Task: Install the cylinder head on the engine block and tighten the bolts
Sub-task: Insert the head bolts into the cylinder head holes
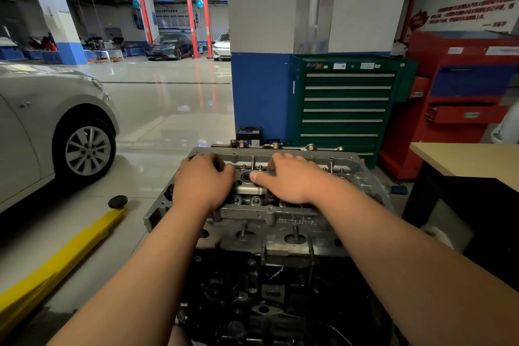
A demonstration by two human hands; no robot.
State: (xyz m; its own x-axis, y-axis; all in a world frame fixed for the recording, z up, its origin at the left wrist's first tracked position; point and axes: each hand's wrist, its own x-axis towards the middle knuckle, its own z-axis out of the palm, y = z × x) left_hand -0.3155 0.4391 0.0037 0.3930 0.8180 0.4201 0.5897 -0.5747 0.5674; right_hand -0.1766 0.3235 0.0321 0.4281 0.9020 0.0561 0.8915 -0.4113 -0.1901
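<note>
Aluminium up top, and both hands are on it! The cylinder head [269, 216], a pale grey casting full of ribs, round bores and machined ledges, sits on the engine block [252, 289], that dark, grimy-looking mass right below it. Left hand [202, 180] covers the left half, fingers curled down into the casting and gripping a rib. Right hand [292, 182] takes the right half, fingers hooked over the far side, thumb laid out straight along the metal. The fingertips are buried, so how deep that hold goes I can't tell. Thin steel studs [243, 229] stand up from the near flange.

Now the danger. This looks like the seating step, and if the head lands skewed it could ride on an edge instead of lying flat. Bolts pulled tight on that would bind or warp it. Slide it sideways and the mating faces could score. It looks heavy and hard-edged too, so one slip and those curled fingers get pinched. Whether any head bolts are in, I can't make out.

Off to the sides: a silver car [42, 121], a yellow lift arm [70, 250], a green tool cabinet [345, 126] with bright drawer pulls, and a pale-topped counter [471, 160].
</note>
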